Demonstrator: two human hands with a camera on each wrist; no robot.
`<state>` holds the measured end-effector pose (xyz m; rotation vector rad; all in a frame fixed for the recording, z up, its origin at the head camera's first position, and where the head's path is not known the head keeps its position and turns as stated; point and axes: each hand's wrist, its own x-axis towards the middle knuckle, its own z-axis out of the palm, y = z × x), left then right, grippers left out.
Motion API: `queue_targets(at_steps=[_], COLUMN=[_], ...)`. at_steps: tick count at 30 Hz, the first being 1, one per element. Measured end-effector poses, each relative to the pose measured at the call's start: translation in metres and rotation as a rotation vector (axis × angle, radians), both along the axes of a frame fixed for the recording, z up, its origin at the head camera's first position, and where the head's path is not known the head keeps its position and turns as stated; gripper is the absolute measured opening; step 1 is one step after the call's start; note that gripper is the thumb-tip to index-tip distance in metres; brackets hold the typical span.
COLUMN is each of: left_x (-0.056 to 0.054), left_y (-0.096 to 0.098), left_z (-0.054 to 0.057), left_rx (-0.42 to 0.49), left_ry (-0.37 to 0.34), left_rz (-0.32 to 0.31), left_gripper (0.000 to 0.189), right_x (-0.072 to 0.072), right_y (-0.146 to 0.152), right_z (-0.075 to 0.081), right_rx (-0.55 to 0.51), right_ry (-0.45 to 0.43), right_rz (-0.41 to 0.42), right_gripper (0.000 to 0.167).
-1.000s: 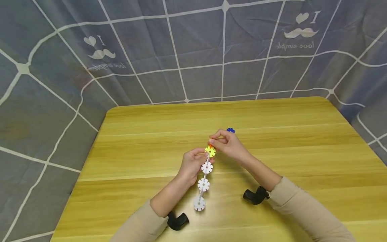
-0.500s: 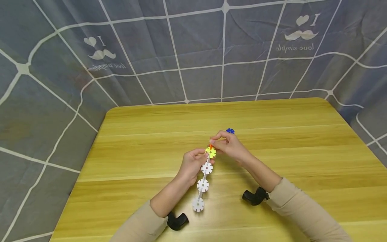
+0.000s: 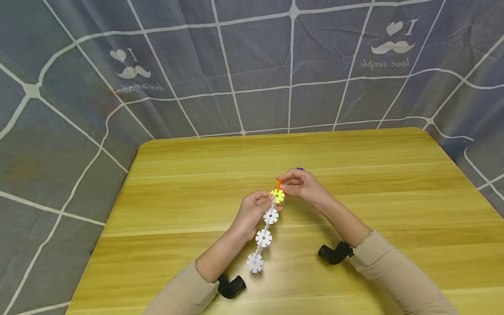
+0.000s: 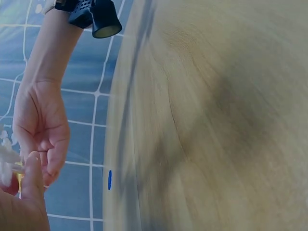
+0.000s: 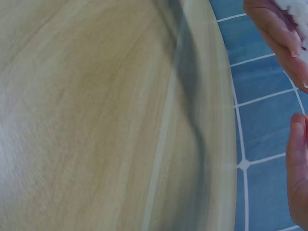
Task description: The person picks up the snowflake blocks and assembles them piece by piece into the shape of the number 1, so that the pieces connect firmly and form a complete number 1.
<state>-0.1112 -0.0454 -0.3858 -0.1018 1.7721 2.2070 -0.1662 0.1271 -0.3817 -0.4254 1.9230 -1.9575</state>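
Observation:
A chain of notched plastic snowflake discs hangs toward me, white discs [image 3: 263, 238] joined face-on and edge-on in turn, with a yellow disc [image 3: 277, 196] at its far end. My left hand [image 3: 250, 213] grips the chain just below the yellow disc, thumb on top. An orange disc [image 3: 279, 185], seen edge-on, stands in the yellow one's far rim. Thumb and index finger of my right hand [image 3: 305, 189] pinch the orange disc from the right. In the right wrist view, only part of the white chain [image 5: 301, 17] shows beside the left hand.
A blue disc [image 4: 109, 180] lies on the wooden table [image 3: 189, 175] beyond my right hand, mostly hidden behind it in the head view. Black wrist-worn devices [image 3: 231, 287] sit at both cuffs. A grey curtain [image 3: 260, 57] with white lines surrounds the table.
The right fingers have shifted to the right, so more of the orange disc shows. The chain's near end has swung slightly left, and the blue disc is more covered.

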Motion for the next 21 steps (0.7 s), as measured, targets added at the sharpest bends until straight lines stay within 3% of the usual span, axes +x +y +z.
queue_targets(at_steps=[8,12,21], left_x=[-0.0008,-0.0011,-0.0012], left_y=[0.001,0.0023,0.0066], left_z=[0.0011,-0.0001,0.0002], left_rx=[0.071,0.052,0.025], left_ry=[-0.023,-0.021,-0.015], left_rz=[-0.008,-0.015,-0.01], left_gripper=[0.031,0.036,0.039], right_x=[-0.0008,-0.0011,-0.0007], right_y=[-0.0021,-0.0009,0.002], right_z=[-0.0041,-0.0055,-0.008], right_rx=[0.03,0.055,0.08], right_ry=[0.048,0.045,0.023], right_rz=[-0.03,-0.024,-0.002], right_gripper=[0.024,0.033,0.033])
